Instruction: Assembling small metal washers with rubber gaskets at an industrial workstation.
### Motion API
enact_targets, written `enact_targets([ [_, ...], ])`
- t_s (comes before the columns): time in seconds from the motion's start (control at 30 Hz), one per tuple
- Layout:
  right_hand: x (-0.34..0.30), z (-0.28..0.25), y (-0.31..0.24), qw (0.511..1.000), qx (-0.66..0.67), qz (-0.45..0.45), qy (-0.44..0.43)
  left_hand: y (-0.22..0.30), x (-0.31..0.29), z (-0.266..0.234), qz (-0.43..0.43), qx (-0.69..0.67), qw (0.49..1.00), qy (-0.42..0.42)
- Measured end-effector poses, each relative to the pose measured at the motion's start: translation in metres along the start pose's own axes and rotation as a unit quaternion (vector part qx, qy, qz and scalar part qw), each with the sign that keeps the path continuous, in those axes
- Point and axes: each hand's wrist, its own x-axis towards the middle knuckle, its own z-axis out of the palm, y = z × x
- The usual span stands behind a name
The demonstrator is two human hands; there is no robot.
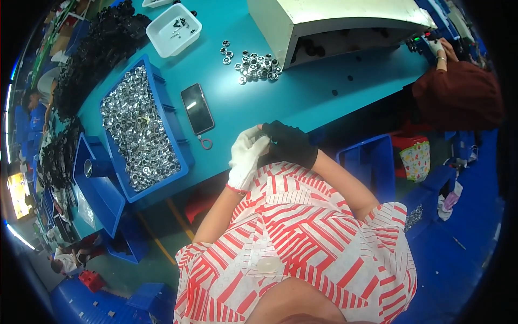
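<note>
In a white glove, my left hand [247, 154] meets my right hand [290, 144], which wears a black glove, at the near edge of the teal table [237, 110]. The fingers of both are closed and pressed together at one spot. Whatever lies between them is too small and too covered to name. Left of my hands a dark phone [197, 109] with a pink ring strap lies on the table. Farther left stands a blue bin [186, 156] heaped with small shiny silver round parts [141, 127]. A loose cluster of similar parts [258, 67] lies beyond my hands.
A cream metal housing [345, 21] stands at the back, with dark discs under it. A white tray [189, 46] holds small black pieces. Black parts [102, 48] pile up far left. Blue crates [372, 162] sit below the table. A co-worker in a brown top [458, 97] works at right.
</note>
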Motion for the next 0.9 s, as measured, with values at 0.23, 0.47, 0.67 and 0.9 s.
enact_targets([
  [0.23,-0.003,0.010,0.007,0.994,-0.098,-0.003,-0.044,0.004,-0.006,0.008,-0.004,0.122,0.991,0.047],
  [0.47,-0.002,0.006,0.005,0.996,-0.001,0.074,-0.054,-0.008,-0.002,-0.006,-0.013,-0.017,1.000,-0.018],
  [0.67,-0.007,-0.007,-0.001,0.997,-0.025,0.054,-0.059,0.008,-0.001,-0.017,-0.013,0.073,0.991,-0.109],
  [0.9,-0.009,0.008,-0.001,0.998,-0.045,0.037,0.012,0.004,-0.008,-0.003,-0.015,0.024,1.000,-0.009],
])
